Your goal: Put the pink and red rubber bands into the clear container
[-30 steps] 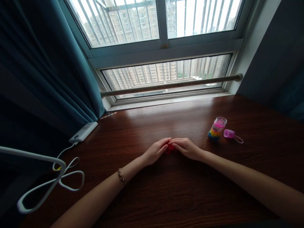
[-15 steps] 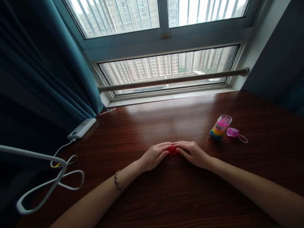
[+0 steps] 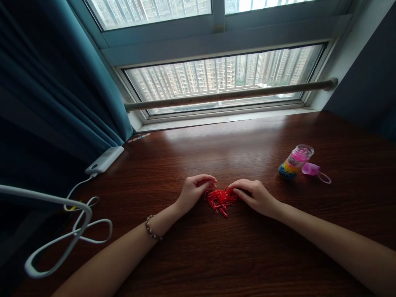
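Observation:
A loose pile of small red loops that look like rubber bands (image 3: 221, 199) lies on the dark wooden table between my hands. At its upper left edge is my left hand (image 3: 194, 190), fingers bent and a little apart from the thumb, with nothing seen in it. My right hand (image 3: 256, 197) reaches into the pile's right edge, thumb and fingertips closing on some of the loops. Farther right, an open clear jar (image 3: 295, 161) holds layers of pink, yellow and blue pieces. Beside it lies a pink cap (image 3: 310, 169) with a loop handle.
At the left, a white power bank (image 3: 105, 160) sits by the blue curtain (image 3: 105, 103), with a white cable (image 3: 95, 240) trailing from it. A metal rail (image 3: 229, 95) crosses the window behind the table (image 3: 198, 152). Small round stickers (image 3: 138, 137) lie near the far left corner.
My hands have moved apart from being cupped together over the red bands, so the pile now shows spread on the table. The view has tipped slightly downward.

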A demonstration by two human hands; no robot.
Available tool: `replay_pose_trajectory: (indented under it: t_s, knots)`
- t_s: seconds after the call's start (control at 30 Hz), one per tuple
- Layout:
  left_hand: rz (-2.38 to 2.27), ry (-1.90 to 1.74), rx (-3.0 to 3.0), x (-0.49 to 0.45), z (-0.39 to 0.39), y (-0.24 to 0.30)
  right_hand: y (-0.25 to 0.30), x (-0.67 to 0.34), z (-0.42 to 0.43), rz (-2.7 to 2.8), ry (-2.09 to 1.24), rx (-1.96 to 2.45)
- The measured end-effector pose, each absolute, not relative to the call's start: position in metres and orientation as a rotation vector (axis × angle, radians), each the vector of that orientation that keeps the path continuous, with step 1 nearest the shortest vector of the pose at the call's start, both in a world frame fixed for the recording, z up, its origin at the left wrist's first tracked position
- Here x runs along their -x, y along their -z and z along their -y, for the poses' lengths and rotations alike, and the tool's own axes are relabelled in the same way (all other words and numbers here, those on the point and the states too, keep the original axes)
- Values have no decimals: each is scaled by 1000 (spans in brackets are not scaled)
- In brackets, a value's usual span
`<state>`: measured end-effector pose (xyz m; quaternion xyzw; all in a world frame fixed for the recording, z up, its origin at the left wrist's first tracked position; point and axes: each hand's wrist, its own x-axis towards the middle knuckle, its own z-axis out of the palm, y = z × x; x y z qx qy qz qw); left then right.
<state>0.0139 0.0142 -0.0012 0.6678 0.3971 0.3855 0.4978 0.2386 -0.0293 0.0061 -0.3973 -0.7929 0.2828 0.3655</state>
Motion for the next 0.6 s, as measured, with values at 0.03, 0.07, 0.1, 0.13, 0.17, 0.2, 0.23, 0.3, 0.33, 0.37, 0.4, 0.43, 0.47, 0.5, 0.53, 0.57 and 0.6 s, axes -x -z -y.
replay_pose_trajectory:
  t_s: [0.03, 0.07, 0.1, 0.13, 0.17, 0.2, 0.23, 0.3, 0.33, 0.37, 0.4, 0.43, 0.47, 0.5, 0.53, 0.57, 0.6]
  knots:
    - [-988, -955, -1631, -13, -16, 2, -7, -238, 30, 2055, -751, 997]
    - [-1013, -972, -1674, -11, -18, 3, -8, -238, 31, 2061, -766, 978]
    - [-1035, -981, -1745, -10, -20, 3, -9, -238, 32, 2056, -769, 965]
    - [-1053, -982, -1836, -8, -22, 2, -9, -238, 33, 2049, -762, 959]
    - [-1069, -978, -1934, -6, -25, 1, -9, -238, 34, 2045, -743, 957]
    - [-1085, -970, -2030, -4, -27, 0, -8, -238, 34, 2053, -715, 956]
    - [-1100, -952, -2113, -2, -29, -1, -8, -237, 36, 2078, -679, 950]
    - [-1105, -893, -2225, 0, -31, -3, -7, -235, 39, 2204, -588, 919]
    - [-1090, -856, -2256, 0, -31, -4, -7, -234, 41, 2295, -535, 891]
    - [-1067, -819, -2280, 0, -31, -5, -8, -232, 43, 2388, -478, 858]
    - [-1039, -784, -2301, 0, -30, -5, -8, -231, 45, 2469, -423, 829]
    - [-1013, -756, -2320, -1, -29, -5, -8, -229, 46, 2528, -370, 808]
    - [-994, -738, -2334, -2, -28, -5, -7, -228, 47, 2562, -326, 797]
    - [-983, -725, -2346, -3, -27, -5, -7, -227, 47, 2571, -290, 795]
    - [-977, -718, -2353, -3, -26, -5, -6, -227, 47, 2564, -259, 798]
    - [-975, -716, -2357, -4, -26, -5, -5, -228, 46, 2547, -233, 802]
    - [-974, -716, -2358, -4, -26, -4, -3, -229, 45, 2525, -212, 804]
